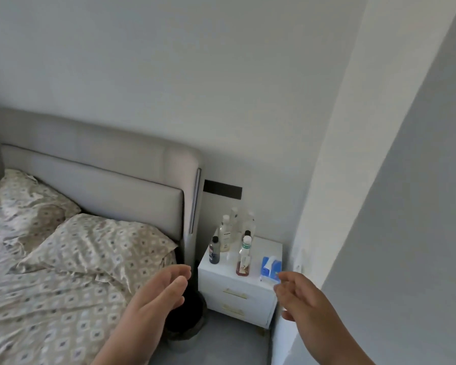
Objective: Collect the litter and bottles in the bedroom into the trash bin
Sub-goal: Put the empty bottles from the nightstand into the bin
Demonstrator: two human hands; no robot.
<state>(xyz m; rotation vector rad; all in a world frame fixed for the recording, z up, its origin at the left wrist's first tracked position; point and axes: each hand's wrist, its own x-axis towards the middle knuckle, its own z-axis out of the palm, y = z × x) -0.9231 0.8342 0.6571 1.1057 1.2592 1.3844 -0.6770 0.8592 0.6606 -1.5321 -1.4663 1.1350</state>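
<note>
A person is standing beside a bed (50, 306) and looking down at a white nightstand (250, 287), which is sitting in the corner next to a grey padded headboard (90, 164). Both bare hands are reaching forward and holding nothing.

The left hand (158, 299) is hovering over the bed's edge, with its fingers straight and close together. The right hand (304, 299) is hovering just in front of the nightstand's right corner, fingers loosely spread and slightly bent. Its fingertips are near a blue tissue pack (270, 267), with no clear contact.

Several bottles are standing upright on the nightstand:
- a small dark bottle (214, 251) at the front left
- a pale bottle (224, 237) with a cream label behind it
- a tall bottle (244, 260) of reddish-brown liquid at the front
- what seem to be two or three clear bottles (241, 219) at the back, too blurred to count

The trash bin (192, 330), dark inside, is sitting on the floor between the bed and the nightstand, partly hidden by the left hand. Two patterned pillows (98, 246) are lying at the head of the bed.
</note>
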